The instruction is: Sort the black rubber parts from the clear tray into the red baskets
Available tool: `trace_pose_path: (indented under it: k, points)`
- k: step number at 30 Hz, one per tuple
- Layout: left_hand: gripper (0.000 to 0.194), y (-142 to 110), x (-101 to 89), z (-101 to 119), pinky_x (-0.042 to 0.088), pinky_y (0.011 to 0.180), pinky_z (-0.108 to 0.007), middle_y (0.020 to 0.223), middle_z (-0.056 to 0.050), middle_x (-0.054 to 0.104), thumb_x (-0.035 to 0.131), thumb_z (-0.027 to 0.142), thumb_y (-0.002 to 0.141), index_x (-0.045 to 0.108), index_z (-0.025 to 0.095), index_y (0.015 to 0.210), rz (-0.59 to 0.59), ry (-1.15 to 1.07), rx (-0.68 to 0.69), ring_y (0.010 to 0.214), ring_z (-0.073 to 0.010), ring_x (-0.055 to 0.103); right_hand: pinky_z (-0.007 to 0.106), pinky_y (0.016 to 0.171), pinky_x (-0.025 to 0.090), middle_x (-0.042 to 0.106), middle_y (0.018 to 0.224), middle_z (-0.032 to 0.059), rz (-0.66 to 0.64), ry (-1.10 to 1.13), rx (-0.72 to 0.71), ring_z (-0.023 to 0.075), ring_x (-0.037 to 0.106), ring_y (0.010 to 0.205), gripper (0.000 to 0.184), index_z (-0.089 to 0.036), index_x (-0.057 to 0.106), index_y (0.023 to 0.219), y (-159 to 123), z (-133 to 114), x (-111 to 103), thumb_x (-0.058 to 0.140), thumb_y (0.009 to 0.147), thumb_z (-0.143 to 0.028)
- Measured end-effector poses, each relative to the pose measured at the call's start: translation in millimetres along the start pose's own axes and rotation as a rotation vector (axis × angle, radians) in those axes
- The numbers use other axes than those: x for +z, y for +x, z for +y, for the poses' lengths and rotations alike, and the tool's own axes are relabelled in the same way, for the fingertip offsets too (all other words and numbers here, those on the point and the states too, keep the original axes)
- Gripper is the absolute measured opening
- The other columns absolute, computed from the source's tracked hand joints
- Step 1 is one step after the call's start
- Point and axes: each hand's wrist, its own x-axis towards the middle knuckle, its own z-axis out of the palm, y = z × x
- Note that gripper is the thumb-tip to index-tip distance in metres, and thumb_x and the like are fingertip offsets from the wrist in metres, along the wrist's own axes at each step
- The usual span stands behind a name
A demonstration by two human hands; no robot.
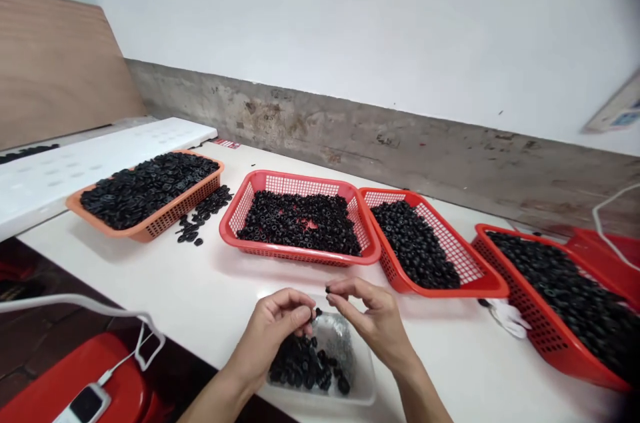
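My left hand (284,321) is closed in a pinch on a small black part (317,313) at its fingertips. Just to the right, my right hand (367,313) pinches another tiny black part (327,289) between thumb and forefinger. Both hands hover over a clear plastic tray (367,389). Inside it lie loose black round parts (305,366) on the left and a heap of small shiny pieces (337,339) on the right. Beyond the hands stands a red mesh basket (300,253) filled with small black rings (300,216). My fingers partly hide the tray's far edge.
An orange basket (150,229) heaped with flat black pieces stands left, with loose black pieces (205,213) beside it. To the right are two red baskets (465,289) (540,333) of black parts and a white glove (507,319). A white cable (100,306) hangs lower left.
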Motion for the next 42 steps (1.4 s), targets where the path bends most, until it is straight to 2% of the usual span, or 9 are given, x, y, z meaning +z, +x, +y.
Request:
trace_pose_path:
  k: [3, 7, 12, 16, 21, 26, 31, 36, 42]
  points:
    - [0.029, 28.5, 11.0, 17.8, 0.042, 0.065, -0.024, 0.080, -0.004, 0.071, 0.080, 0.036, 0.074, 0.076, 0.015, 0.092, -0.075, -0.049, 0.007, 0.066, -0.0126, 0.060, 0.027, 0.071, 0.054, 0.072, 0.089, 0.0046, 0.124, -0.090, -0.199, 0.0161, 0.066, 0.076, 0.012, -0.021, 0.070, 0.099, 16.8, -13.8, -9.8, 0.069, 0.089, -0.027]
    - [0.032, 66.9, 26.3, 43.6, 0.044, 0.063, -0.025, 0.073, -0.005, 0.071, 0.085, 0.037, 0.067, 0.078, 0.013, 0.088, -0.206, -0.069, 0.050, 0.062, -0.0129, 0.060, 0.028, 0.073, 0.054, 0.070, 0.093, 0.0036, 0.169, -0.240, -0.362, 0.0147, 0.063, 0.077, 0.024, -0.024, 0.066, 0.115, 38.7, -29.6, -30.9, 0.065, 0.091, -0.020]
    - [0.030, 93.0, 37.3, 61.9, 0.044, 0.061, -0.026, 0.064, -0.003, 0.067, 0.088, 0.035, 0.060, 0.077, 0.012, 0.077, -0.393, -0.018, 0.003, 0.056, -0.0114, 0.058, 0.027, 0.070, 0.052, 0.069, 0.089, 0.0017, 0.167, -0.274, -0.413, 0.0135, 0.061, 0.074, 0.026, -0.026, 0.065, 0.117, 47.3, -34.3, -54.7, 0.067, 0.091, -0.020]
    - [0.028, 101.4, 35.3, 49.9, 0.042, 0.059, -0.024, 0.063, -0.002, 0.063, 0.088, 0.034, 0.062, 0.076, 0.011, 0.073, -0.469, -0.073, -0.081, 0.054, -0.0098, 0.055, 0.027, 0.069, 0.052, 0.069, 0.085, 0.0026, 0.030, -0.190, -0.372, 0.0139, 0.061, 0.073, 0.020, -0.023, 0.068, 0.110, 48.0, -29.3, -57.7, 0.069, 0.090, -0.028]
    - [0.026, 106.0, 22.7, 31.9, 0.041, 0.058, -0.023, 0.066, -0.002, 0.064, 0.085, 0.033, 0.065, 0.075, 0.011, 0.074, -0.443, -0.124, -0.107, 0.057, -0.0099, 0.053, 0.027, 0.076, 0.052, 0.070, 0.094, 0.0044, -0.095, -0.201, -0.220, 0.0152, 0.064, 0.084, 0.025, -0.025, 0.070, 0.115, 52.0, -22.4, -55.7, 0.069, 0.091, -0.032]
    - [0.023, 106.1, 15.3, 35.3, 0.040, 0.058, -0.022, 0.062, -0.002, 0.061, 0.082, 0.033, 0.069, 0.075, 0.011, 0.071, -0.435, -0.104, -0.062, 0.058, -0.0106, 0.051, 0.027, 0.081, 0.053, 0.069, 0.103, 0.0059, -0.229, -0.048, -0.139, 0.0140, 0.066, 0.090, 0.027, -0.026, 0.067, 0.124, 56.1, -15.3, -55.2, 0.055, 0.099, -0.030]
    - [0.024, 108.9, 13.9, 33.5, 0.040, 0.058, -0.022, 0.061, -0.002, 0.062, 0.083, 0.034, 0.067, 0.077, 0.012, 0.074, -0.422, -0.081, -0.062, 0.057, -0.0111, 0.051, 0.027, 0.081, 0.053, 0.069, 0.100, 0.0057, -0.187, -0.007, -0.115, 0.0147, 0.066, 0.090, 0.023, -0.025, 0.072, 0.115, 58.2, -11.4, -49.2, 0.057, 0.098, -0.029]
    - [0.034, 114.1, 13.9, 26.0, 0.045, 0.065, -0.024, 0.072, -0.005, 0.070, 0.089, 0.038, 0.064, 0.079, 0.013, 0.084, -0.339, -0.181, -0.067, 0.062, -0.0120, 0.059, 0.026, 0.077, 0.054, 0.069, 0.096, 0.0054, -0.041, -0.049, -0.112, 0.0153, 0.066, 0.087, 0.015, -0.023, 0.073, 0.103, 58.8, -11.8, -46.9, 0.061, 0.095, -0.026]
    - [0.035, 114.8, 15.4, 27.3, 0.049, 0.073, -0.025, 0.083, -0.006, 0.074, 0.088, 0.030, 0.068, 0.078, 0.014, 0.097, -0.278, -0.237, -0.010, 0.071, -0.0139, 0.065, 0.028, 0.081, 0.055, 0.070, 0.098, 0.0068, 0.067, -0.149, -0.156, 0.0177, 0.067, 0.092, 0.016, -0.023, 0.072, 0.104, 58.1, -13.2, -47.9, 0.058, 0.096, -0.026]
